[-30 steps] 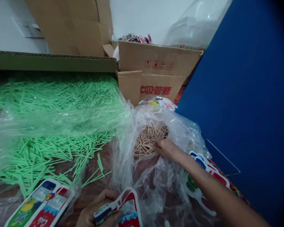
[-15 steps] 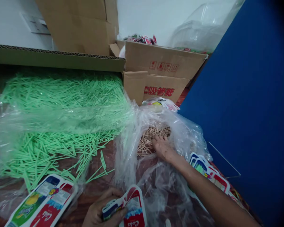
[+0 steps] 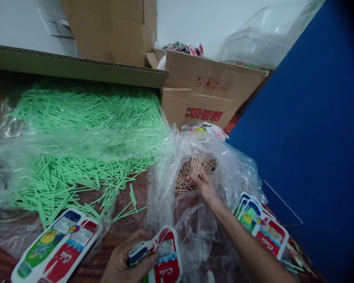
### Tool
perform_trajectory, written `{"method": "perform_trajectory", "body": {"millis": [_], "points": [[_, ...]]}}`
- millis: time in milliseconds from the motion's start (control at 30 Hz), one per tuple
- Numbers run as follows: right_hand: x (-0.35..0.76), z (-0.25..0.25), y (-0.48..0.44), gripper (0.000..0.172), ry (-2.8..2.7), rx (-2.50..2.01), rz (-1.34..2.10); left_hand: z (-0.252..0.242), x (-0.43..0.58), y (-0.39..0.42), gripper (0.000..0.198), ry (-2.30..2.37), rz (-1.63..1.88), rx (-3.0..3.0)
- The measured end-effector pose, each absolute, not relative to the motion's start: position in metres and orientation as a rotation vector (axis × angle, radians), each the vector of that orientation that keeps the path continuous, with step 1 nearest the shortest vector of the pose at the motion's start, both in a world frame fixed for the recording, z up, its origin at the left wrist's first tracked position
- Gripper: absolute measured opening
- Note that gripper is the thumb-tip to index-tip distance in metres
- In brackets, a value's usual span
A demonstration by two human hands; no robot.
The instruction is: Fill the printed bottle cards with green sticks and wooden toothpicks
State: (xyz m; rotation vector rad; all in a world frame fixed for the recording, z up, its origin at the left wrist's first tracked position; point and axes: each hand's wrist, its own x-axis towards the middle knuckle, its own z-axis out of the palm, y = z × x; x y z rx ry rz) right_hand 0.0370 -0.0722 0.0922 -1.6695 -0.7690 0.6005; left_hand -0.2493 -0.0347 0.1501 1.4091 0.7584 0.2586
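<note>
My right hand (image 3: pixel 203 183) reaches into a clear plastic bag (image 3: pixel 230 173) and its fingers are closed on a small bunch of tan wooden sticks (image 3: pixel 194 168) lifted from the pile inside. My left hand (image 3: pixel 124 259) at the bottom edge grips a bottle-shaped printed packet (image 3: pixel 162 259) with a red "Cola" label. A similar packet pair (image 3: pixel 57 249) lies flat at the lower left. More of these packets (image 3: pixel 261 224) lie to the right of my right forearm.
A big heap of green sticks (image 3: pixel 82 133) spills from a clear plastic liner out of a cardboard box (image 3: pixel 76 68) on the left. Cardboard boxes (image 3: pixel 206 86) with red print stand behind. A blue panel (image 3: pixel 306 129) fills the right side.
My right hand has gone from lying flat on the tan sticks to pinching up a small bunch of them. The view has shifted slightly; my left hand still holds the packet.
</note>
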Motion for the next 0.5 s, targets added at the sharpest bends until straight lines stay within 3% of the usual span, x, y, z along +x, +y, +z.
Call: {"method": "perform_trajectory", "body": {"millis": [500], "points": [[0.020,0.075,-0.087,0.024,-0.776,-1.573,0.712,0.146,-0.251,-0.036,0.018,0.707,0.279,1.389]]}}
